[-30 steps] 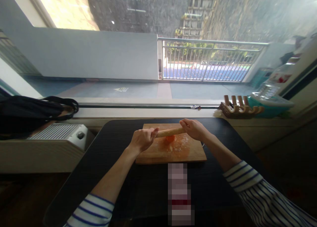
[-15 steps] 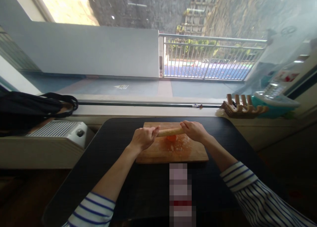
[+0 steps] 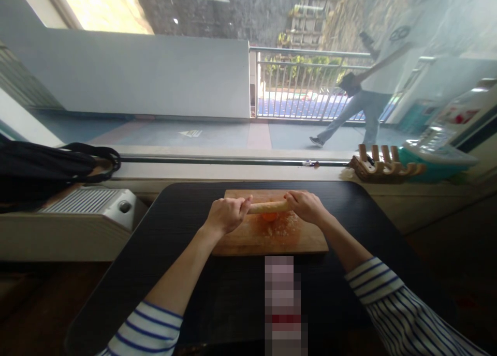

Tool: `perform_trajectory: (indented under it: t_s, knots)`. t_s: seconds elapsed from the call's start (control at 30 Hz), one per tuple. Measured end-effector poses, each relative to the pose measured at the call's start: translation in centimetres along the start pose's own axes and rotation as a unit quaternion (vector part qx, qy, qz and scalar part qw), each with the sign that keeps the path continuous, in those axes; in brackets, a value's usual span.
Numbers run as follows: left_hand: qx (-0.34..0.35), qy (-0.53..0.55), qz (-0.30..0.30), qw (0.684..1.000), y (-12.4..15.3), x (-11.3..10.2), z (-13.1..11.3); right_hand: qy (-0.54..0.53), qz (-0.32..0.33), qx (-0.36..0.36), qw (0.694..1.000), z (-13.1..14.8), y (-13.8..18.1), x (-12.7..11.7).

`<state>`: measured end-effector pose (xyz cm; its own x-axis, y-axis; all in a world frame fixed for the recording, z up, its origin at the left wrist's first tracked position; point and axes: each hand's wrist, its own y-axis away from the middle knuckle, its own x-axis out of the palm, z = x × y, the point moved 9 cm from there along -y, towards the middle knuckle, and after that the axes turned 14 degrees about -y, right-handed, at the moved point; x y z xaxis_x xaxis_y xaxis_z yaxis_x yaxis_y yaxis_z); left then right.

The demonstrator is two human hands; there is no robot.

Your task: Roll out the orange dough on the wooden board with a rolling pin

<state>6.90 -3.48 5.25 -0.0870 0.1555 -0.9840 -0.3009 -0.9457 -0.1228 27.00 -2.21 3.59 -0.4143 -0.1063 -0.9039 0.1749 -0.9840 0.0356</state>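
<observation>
A pale wooden rolling pin (image 3: 268, 207) spans the gap between my two hands. My left hand (image 3: 228, 213) is closed around its left end, and my right hand (image 3: 305, 206) grips the right end. Beneath the pin, an orange lump that looks like dough (image 3: 269, 217) shows only its near part. It lies on a wooden cutting board (image 3: 236, 242), where an orange stain and white flour-like crumbs (image 3: 283, 225) are scattered on the near side.
The board rests on a black table (image 3: 182, 232). On the windowsill at right stand a rack with wooden pegs (image 3: 382, 169) and a teal basin (image 3: 438, 159). A black bag (image 3: 42, 169) and a white radiator (image 3: 97, 206) are at left. Outside the window a person (image 3: 368, 82) walks.
A person has come into sight beyond the window at the right. My hands and the rolling pin have barely shifted; the view has tilted slightly.
</observation>
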Motion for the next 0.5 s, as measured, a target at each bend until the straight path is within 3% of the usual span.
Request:
perform_trajectory:
  t_s: [0.5]
  knots:
    - [-0.008,0.013,0.006,1.000,-0.18,0.65,0.03,-0.009,-0.006,0.011,1.000,-0.66,-0.40,0.58]
